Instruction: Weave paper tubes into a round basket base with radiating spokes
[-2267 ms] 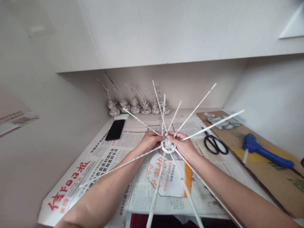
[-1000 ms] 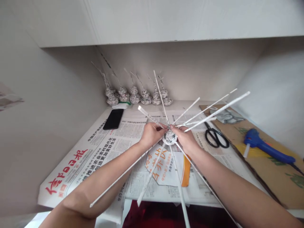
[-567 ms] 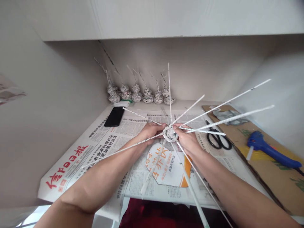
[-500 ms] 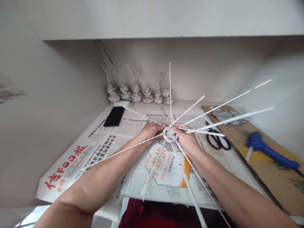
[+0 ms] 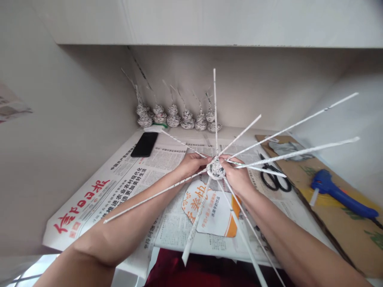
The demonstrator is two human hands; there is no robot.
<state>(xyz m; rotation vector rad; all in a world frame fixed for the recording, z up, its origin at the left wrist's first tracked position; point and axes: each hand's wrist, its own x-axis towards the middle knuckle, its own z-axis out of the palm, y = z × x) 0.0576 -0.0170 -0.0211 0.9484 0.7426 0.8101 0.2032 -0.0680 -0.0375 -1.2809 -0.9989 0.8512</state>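
Between my two hands is a small round woven base of rolled newspaper (image 5: 216,168), with several long paper rods fanning out from it in all directions. My left hand (image 5: 195,164) pinches its left edge, thumb and fingers closed. On the opposite edge my right hand (image 5: 235,169) grips it the same way, with rods passing over the fingers. The fingertips behind the weave are partly hidden. Below the base lies a cut piece of printed card (image 5: 214,213), white with orange lettering, on the newspaper.
Newspaper sheets (image 5: 167,159) cover the table. Several woven paper gourds (image 5: 173,116) line the back wall. A black phone (image 5: 145,144) lies at left. On the right are black scissors (image 5: 274,177), a cardboard sheet (image 5: 329,223) and a blue glue gun (image 5: 344,195). A shelf edge (image 5: 191,46) hangs overhead.
The woven base and its rods have come slightly closer and tilted a little. Both hands keep their hold on it. The view has shifted slightly.
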